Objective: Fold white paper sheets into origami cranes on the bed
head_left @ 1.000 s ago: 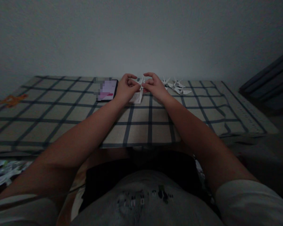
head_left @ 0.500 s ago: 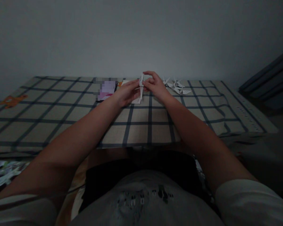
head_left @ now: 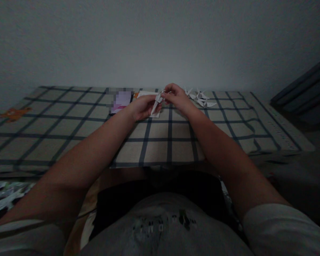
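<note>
A folded white paper piece (head_left: 156, 102), narrow and pointed at its lower end, is between my hands above the far part of the table. It leans with its lower tip to the left. My left hand (head_left: 143, 107) grips it from the left, fingers curled behind it. At its upper end, my right hand (head_left: 175, 95) pinches the paper between thumb and fingers. Beneath the left hand lies a sheet or pad of white paper (head_left: 156, 115), partly hidden. Several folded paper cranes (head_left: 202, 97) sit just right of the right hand.
A phone (head_left: 122, 101) with a lit, partly blurred-out screen lies left of my hands. The table has a checked cloth (head_left: 154, 149) with its near edge before my lap. A pale wall (head_left: 160, 42) rises behind. Dark folded fabric (head_left: 306, 92) hangs at right.
The folded paper has tilted from nearly upright to slanting, its lower tip swinging left. My right index finger has curled down toward the paper's top.
</note>
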`<state>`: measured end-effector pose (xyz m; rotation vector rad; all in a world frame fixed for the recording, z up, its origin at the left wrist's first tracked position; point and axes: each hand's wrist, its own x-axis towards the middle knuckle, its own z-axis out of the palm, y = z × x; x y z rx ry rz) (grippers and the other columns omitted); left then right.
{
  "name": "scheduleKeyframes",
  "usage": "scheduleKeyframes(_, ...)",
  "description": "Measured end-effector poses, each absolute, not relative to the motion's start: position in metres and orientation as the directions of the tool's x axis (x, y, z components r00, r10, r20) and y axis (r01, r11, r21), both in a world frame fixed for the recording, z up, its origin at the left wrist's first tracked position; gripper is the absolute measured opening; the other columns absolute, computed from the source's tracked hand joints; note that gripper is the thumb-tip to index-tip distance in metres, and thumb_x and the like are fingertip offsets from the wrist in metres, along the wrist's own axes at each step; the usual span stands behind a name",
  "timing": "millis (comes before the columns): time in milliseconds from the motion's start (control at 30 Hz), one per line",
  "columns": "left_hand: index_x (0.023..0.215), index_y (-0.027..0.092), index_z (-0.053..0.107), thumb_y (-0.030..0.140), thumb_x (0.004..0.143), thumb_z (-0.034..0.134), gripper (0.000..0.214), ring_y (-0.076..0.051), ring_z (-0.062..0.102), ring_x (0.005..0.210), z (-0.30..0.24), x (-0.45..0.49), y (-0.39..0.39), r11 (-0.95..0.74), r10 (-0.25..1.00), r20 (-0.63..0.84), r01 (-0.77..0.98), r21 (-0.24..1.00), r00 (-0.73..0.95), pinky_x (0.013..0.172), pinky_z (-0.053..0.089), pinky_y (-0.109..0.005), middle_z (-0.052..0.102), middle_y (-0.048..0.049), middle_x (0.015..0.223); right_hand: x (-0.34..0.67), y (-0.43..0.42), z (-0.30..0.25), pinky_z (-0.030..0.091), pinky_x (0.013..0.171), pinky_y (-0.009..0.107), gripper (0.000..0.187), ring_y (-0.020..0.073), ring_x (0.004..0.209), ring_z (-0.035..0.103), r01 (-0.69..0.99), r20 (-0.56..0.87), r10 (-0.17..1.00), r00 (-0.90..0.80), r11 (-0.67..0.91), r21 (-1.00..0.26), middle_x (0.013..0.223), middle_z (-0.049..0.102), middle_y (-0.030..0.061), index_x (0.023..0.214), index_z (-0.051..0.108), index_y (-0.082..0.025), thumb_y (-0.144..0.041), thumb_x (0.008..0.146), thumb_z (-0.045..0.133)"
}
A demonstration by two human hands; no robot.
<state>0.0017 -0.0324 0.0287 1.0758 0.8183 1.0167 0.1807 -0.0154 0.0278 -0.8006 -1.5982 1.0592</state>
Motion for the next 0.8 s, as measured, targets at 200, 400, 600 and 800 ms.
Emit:
scheduleKeyframes(200,0.085,0.016,0.074,0.027,0.086,0.073,0.011,-0.016,0.071,0.066,0.028,-0.001,-0.030,0.081,0.953,-0.021,-0.188,0.979,0.304,0.070,0.062,-0.032,0.075,-0.0081,0.083,0.185,-0.012,0.031,0.053,0.068,0.026,0.030,0.0133,0.075,0.058,0.034,0.332,0.886,-0.324,0.362,-0.932,0.080,0.063,-0.0019,0.083,0.059,-0.022,-0.036,0.077,0.084)
scheduleKeyframes(400,0.093,0.015,0.076,0.029,0.090,0.073,0.015,-0.019,0.075,0.077,0.029,-0.004,-0.031,0.085,0.946,-0.009,-0.222,0.971,0.324,0.071,0.064,-0.030,0.079,-0.0107,0.090,0.189,-0.010,0.033,0.051,0.068,0.026,0.024,0.0128,0.073,0.057,0.066,0.346,0.875,-0.337,0.389,-0.919,0.079,0.064,-0.0010,0.082,0.063,-0.021,-0.037,0.081,0.081)
scheduleKeyframes(600,0.097,0.016,0.076,0.037,0.089,0.077,0.023,-0.019,0.076,0.079,0.031,-0.002,-0.035,0.030,0.945,0.032,-0.183,0.983,0.327,0.070,0.063,-0.029,0.079,-0.0117,0.092,0.190,-0.012,0.032,0.051,0.068,0.026,0.021,0.0126,0.073,0.058,0.064,0.360,0.862,-0.358,0.408,-0.911,0.083,0.068,-0.0005,0.090,0.070,-0.021,-0.037,0.081,0.080)
scheduleKeyframes(800,0.099,0.018,0.076,0.036,0.089,0.078,0.021,-0.015,0.072,0.070,0.027,-0.003,-0.029,0.016,0.940,0.054,-0.204,0.979,0.336,0.065,0.061,-0.026,0.078,-0.0078,0.089,0.194,-0.016,0.035,0.051,0.070,0.026,0.021,0.0132,0.075,0.060,0.084,0.360,0.840,-0.406,0.427,-0.901,0.084,0.070,0.0007,0.090,0.071,-0.020,-0.038,0.082,0.080)
